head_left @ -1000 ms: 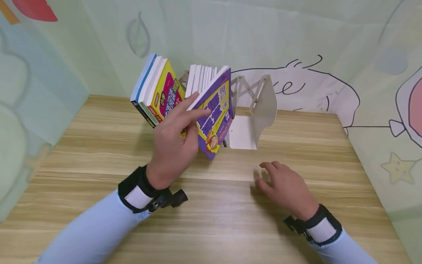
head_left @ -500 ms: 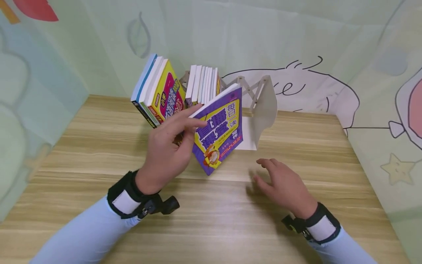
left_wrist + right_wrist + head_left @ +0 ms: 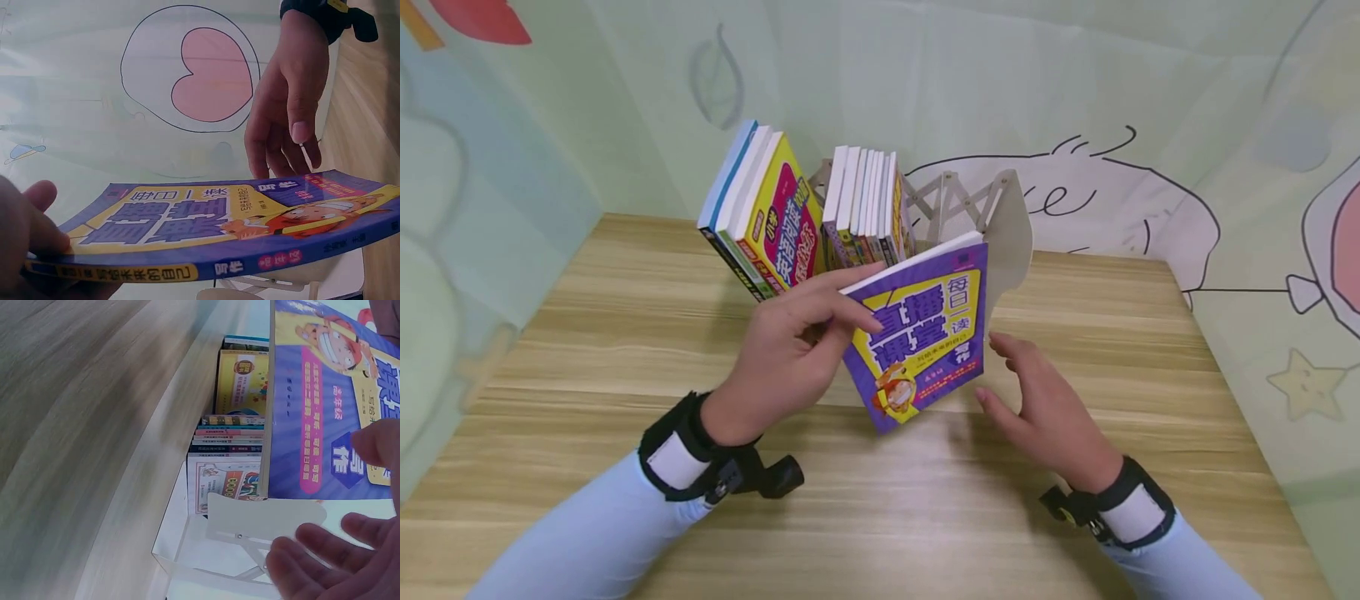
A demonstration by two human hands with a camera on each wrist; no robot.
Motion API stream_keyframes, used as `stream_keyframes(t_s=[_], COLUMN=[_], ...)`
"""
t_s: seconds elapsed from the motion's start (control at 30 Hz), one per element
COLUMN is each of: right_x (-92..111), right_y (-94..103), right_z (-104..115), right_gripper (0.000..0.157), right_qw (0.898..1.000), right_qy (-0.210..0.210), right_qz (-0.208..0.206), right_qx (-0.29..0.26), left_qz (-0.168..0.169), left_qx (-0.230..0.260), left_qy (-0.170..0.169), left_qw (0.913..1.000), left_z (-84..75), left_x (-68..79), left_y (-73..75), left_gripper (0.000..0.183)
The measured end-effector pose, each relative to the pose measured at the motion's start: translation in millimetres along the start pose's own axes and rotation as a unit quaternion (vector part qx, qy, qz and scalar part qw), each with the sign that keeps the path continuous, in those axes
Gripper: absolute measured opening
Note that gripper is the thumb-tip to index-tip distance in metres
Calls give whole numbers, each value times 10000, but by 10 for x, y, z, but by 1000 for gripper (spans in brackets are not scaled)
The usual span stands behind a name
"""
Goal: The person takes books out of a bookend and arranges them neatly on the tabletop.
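Note:
My left hand [image 3: 790, 350] pinches a purple and yellow paperback book [image 3: 925, 333] by its spine side, thumb on the front cover and fingers behind. The book is tilted, its front cover facing me, in front of the white book rack [image 3: 1009, 242]. At its free edge my right hand [image 3: 1048, 408] is spread, thumb apart from the fingers, fingertips right by the cover's side. In the right wrist view the right fingers [image 3: 325, 550] are relaxed beside the book [image 3: 325, 412]. The left wrist view shows the left thumb [image 3: 47, 231] on the cover's corner.
Several thin books [image 3: 868, 196] stand in the rack's middle section. To their left, thicker books lean together, with a yellow and pink one [image 3: 786, 217] outermost. Behind is a printed fabric wall [image 3: 880, 75]; the wooden table [image 3: 880, 525] extends to the front.
My left hand has drawn the purple book out from beside the thin books, toward me and rightward, turning its cover more to view. My right hand has moved slightly up toward its edge.

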State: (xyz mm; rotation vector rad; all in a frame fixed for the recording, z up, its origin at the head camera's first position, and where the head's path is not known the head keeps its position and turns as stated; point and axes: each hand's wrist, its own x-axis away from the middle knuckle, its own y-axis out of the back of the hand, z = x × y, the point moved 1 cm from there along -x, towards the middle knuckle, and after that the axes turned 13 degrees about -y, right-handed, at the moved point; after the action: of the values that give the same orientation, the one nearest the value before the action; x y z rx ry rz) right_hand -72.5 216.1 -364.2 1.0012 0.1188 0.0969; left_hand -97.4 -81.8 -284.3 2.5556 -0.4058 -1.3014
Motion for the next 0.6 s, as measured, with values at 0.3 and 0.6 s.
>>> stream_keyframes(t_s=[0.3, 0.6], right_x=[38, 56], right_y=[-33, -37], right_z=[28, 17], right_gripper=[66, 45], right_qw=[9956, 9831], right_qy=[370, -66], right_qz=[503, 1069], right_qx=[-702, -1485], left_qz=[268, 429], left_qx=[803, 1099], left_qy=[783, 1009], left_qw=[9933, 9879], left_z=[-10, -18], left_x=[22, 53], left_y=[-2, 0], left_gripper=[20, 19])
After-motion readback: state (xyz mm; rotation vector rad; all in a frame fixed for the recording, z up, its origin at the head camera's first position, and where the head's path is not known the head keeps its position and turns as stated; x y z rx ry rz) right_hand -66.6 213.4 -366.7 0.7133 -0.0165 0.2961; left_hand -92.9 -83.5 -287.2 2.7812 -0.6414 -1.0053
